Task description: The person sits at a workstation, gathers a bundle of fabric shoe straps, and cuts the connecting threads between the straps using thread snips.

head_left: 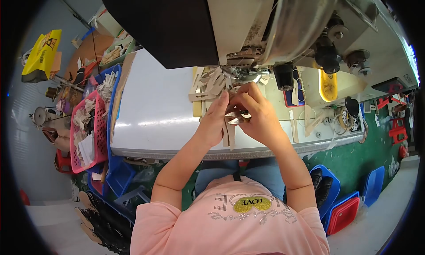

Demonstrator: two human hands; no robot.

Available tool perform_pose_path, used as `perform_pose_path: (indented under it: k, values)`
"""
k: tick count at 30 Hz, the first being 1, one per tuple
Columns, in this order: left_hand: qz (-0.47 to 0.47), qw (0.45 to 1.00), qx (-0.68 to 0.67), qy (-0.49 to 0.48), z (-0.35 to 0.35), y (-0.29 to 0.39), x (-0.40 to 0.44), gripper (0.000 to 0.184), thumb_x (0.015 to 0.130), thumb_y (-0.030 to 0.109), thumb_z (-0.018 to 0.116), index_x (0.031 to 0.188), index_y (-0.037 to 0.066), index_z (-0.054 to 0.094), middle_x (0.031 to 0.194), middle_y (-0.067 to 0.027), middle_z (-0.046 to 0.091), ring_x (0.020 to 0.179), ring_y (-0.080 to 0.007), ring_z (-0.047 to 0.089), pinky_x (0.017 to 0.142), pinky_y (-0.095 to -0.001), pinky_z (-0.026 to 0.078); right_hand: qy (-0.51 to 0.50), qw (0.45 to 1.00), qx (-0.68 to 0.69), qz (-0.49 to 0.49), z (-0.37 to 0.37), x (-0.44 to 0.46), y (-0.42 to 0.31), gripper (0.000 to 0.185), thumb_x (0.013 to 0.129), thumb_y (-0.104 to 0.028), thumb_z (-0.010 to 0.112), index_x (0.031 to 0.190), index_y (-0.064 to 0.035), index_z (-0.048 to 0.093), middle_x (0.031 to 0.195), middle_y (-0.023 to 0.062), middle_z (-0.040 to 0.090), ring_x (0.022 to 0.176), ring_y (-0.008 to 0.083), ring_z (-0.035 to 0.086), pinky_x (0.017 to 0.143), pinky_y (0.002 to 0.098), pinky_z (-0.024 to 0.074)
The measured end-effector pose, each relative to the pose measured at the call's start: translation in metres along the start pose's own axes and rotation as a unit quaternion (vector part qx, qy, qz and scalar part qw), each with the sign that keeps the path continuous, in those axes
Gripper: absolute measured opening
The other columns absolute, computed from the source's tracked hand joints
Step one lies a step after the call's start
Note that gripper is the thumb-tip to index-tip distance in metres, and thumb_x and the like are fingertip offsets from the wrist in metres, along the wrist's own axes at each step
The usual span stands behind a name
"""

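Note:
Both my hands are close together at the front of a sewing machine (pixel 248 47). My left hand (pixel 215 122) is closed on beige strips (pixel 228 137), which hang down between the hands toward the table edge. In my right hand (pixel 258 115), fingers bent round them, are small thread snips (pixel 236 119); their silver pointed blades show beside the strips. The handle is mostly hidden by the fingers. Just behind the hands, a pile of beige cut pieces (pixel 208 83) lies by the needle area.
A pink basket (pixel 103 135) with fabric pieces stands left of the white table (pixel 150 100). Right of the machine lie a yellow oval piece (pixel 328 84) and a loose beige strip (pixel 294 126). Blue bins (pixel 330 179) and a red tray (pixel 343 216) sit below right.

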State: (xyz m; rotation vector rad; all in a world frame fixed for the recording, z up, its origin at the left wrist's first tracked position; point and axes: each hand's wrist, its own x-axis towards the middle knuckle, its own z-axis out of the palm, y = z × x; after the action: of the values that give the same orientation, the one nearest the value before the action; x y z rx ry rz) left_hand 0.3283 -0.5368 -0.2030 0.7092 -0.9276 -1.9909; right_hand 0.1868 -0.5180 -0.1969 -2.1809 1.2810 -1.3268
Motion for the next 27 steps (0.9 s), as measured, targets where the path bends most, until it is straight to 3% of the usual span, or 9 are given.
perform_pose_path:
  k: [4,7,11,14,21,25,27]
  values:
    - [0.009,0.997,-0.012,0.071,0.0,-0.008,0.006,0.035,0.093,0.034,0.044,0.11,0.004,0.052,0.091,-0.0043,0.058,0.077,-0.0131,0.058,0.066,-0.0261,0.049,-0.006,1.0,0.008,0.006,0.001,-0.003,0.002,0.024,0.059,0.004,0.067,0.077,-0.003,0.053,0.09,0.0077,0.052,0.066,0.023,0.058,0.056,0.0318,0.0468]
    - [0.042,0.996,0.039,0.062,-0.014,-0.011,0.012,0.026,0.093,0.029,0.048,0.09,0.005,0.056,0.076,-0.0022,0.056,0.065,-0.0085,0.052,0.057,-0.0223,0.043,-0.034,0.97,0.221,0.096,-0.009,-0.007,-0.009,0.016,0.068,0.008,0.065,0.079,0.0001,0.056,0.081,0.0045,0.056,0.065,0.0128,0.055,0.057,0.0251,0.0448]
    - [0.089,0.981,0.163,0.053,-0.01,0.003,0.007,0.02,0.09,0.021,0.053,0.08,0.004,0.056,0.063,0.0011,0.052,0.055,-0.0049,0.045,0.048,-0.02,0.035,-0.014,0.947,0.246,0.204,-0.019,-0.005,-0.006,0.009,0.076,0.004,0.062,0.084,0.0023,0.058,0.072,0.001,0.057,0.067,0.0056,0.051,0.06,0.0208,0.0425]
    - [0.089,0.974,0.207,0.023,-0.004,0.007,0.003,0.015,0.086,0.017,0.059,0.078,0.005,0.055,0.06,0.0024,0.05,0.052,-0.0035,0.043,0.046,-0.0194,0.032,0.051,0.922,0.285,0.256,-0.018,0.002,-0.006,0.009,0.076,0.004,0.062,0.084,0.0021,0.059,0.072,0.0015,0.058,0.067,0.0058,0.052,0.062,0.0206,0.0433]
    - [0.083,0.973,0.204,0.066,0.0,0.011,0.014,0.015,0.08,0.013,0.065,0.078,0.004,0.054,0.06,0.0018,0.05,0.051,-0.005,0.044,0.046,-0.0205,0.034,0.137,0.938,0.251,0.193,-0.003,0.002,0.011,0.023,0.076,0.005,0.062,0.098,0.0008,0.058,0.079,0.0044,0.063,0.071,0.0084,0.058,0.065,0.0219,0.0462]
    - [0.078,0.978,0.139,0.139,-0.004,0.017,0.023,0.014,0.078,0.012,0.065,0.079,0.003,0.054,0.062,0.0003,0.051,0.051,-0.0073,0.046,0.047,-0.0223,0.036,0.148,0.983,0.098,0.048,-0.003,0.004,0.028,0.03,0.072,0.008,0.06,0.1,-0.0014,0.061,0.079,0.0093,0.063,0.063,0.0141,0.06,0.057,0.0263,0.0485]
    - [0.074,0.984,0.12,0.107,-0.005,0.022,0.029,0.013,0.078,0.013,0.065,0.079,0.004,0.055,0.064,-0.0004,0.052,0.051,-0.0082,0.046,0.047,-0.0229,0.036,0.145,0.989,0.032,-0.024,-0.004,0.006,0.031,0.037,0.068,0.012,0.057,0.102,-0.0034,0.062,0.076,0.0105,0.062,0.063,0.0191,0.062,0.056,0.0282,0.0493]
